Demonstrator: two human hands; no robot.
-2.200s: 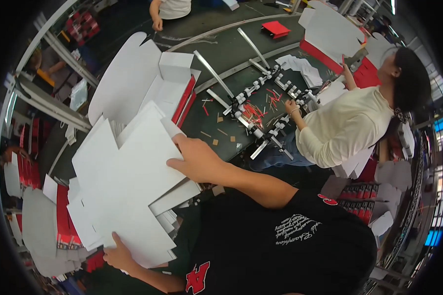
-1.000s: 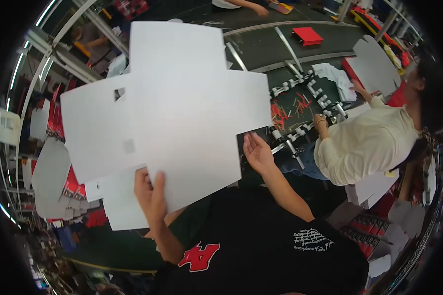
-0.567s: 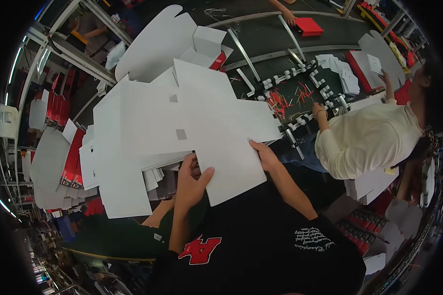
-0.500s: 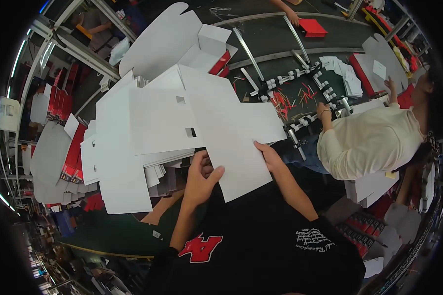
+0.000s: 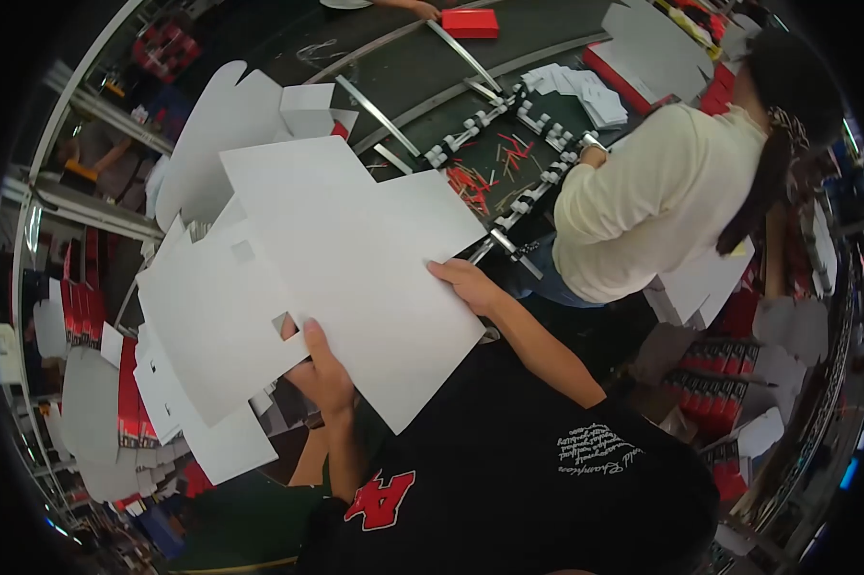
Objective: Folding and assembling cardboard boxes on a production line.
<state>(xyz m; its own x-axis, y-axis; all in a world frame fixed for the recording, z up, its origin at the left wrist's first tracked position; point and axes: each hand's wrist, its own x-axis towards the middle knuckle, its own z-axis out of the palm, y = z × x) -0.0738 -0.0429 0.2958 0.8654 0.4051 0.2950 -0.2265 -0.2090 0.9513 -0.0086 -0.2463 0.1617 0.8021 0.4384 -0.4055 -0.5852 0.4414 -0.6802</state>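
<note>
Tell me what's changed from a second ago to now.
The right hand, open beside the white cut-out sheet then, now grips its edge. The sheet has come down, so the open white box behind shows again. Across the belt, another worker's hand has come up beside the red box. Unchanged: the left hand holds the sheet; the co-worker in cream remains at the right.

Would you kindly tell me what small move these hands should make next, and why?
Perhaps the left hand should gently lift the left panel of the white sheet: its thumb rests on top beside a square hole, the rest of it reaching underneath, and the right hand grips the right edge.
</note>
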